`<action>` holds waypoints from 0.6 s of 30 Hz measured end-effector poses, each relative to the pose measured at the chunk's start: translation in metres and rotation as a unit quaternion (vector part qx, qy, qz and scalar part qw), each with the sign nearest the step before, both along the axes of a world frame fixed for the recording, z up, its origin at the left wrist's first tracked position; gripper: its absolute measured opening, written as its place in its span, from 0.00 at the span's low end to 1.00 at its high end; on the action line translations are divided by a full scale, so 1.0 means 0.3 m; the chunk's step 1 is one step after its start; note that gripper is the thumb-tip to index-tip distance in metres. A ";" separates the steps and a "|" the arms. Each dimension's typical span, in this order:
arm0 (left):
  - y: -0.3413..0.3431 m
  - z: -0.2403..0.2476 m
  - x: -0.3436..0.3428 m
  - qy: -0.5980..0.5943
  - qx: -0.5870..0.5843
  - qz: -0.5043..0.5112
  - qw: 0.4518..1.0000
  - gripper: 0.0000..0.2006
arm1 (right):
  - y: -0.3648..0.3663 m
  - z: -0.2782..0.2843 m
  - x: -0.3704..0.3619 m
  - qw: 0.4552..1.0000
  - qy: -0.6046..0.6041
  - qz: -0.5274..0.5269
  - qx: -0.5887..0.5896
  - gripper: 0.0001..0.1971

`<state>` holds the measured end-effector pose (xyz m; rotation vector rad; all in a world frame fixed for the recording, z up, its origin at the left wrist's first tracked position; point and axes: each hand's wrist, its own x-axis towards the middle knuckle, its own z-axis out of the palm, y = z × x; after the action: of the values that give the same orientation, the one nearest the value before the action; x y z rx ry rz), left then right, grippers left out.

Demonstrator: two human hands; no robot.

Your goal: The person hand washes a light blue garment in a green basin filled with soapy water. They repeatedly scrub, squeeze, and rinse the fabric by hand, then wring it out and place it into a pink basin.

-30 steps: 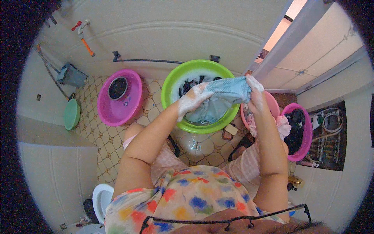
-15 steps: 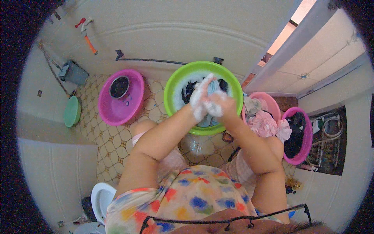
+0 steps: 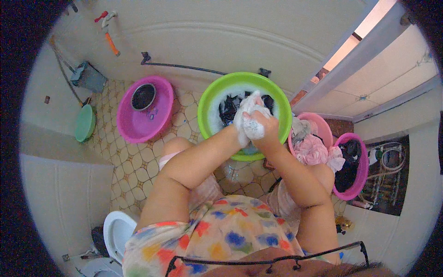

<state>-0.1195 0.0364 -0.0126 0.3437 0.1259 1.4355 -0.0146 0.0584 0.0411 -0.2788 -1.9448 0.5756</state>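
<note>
Both of my hands meet over a lime-green basin (image 3: 204, 123), thick with white suds. My left hand (image 3: 247, 113), coated in foam, points its fingers toward the far side of the basin. Pressed against it from the right is my right hand (image 3: 264, 128), its fingers closed and foamy too. Whatever lies between them is hidden by the lather. Beneath, dark wet clothes (image 3: 228, 108) lie in the soapy water, and the basin's near part is partly covered by my wrists.
Left of me stands a magenta basin (image 3: 131, 127) holding a dark round bowl (image 3: 143, 97). On the right are a pink tub (image 3: 320, 122) with pink laundry (image 3: 310, 148) and a magenta tub (image 3: 361, 177) of black clothes. A white toilet (image 3: 113, 233) sits at lower left.
My hands have come closer together, the right one folding in against the left. The light-blue cloth seen between them earlier is now mostly covered. The whole view has shifted slightly.
</note>
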 end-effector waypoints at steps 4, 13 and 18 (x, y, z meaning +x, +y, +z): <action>0.003 0.049 0.136 0.089 -0.034 0.123 0.988 0.13 | 0.098 -0.060 0.017 0.987 0.045 0.003 -0.157 0.04; 0.046 -0.055 -0.058 0.101 -0.028 0.004 0.994 0.12 | -0.009 -0.022 0.040 0.997 -0.060 0.012 0.050 0.04; 0.016 0.124 0.168 0.138 -0.119 0.126 0.975 0.11 | 0.128 -0.043 0.038 0.964 -0.056 -0.009 -0.261 0.07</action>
<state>-0.0692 0.0411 0.0245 0.3359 0.5815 1.5964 -0.0033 0.0967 0.0281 -0.6720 -1.8666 1.0797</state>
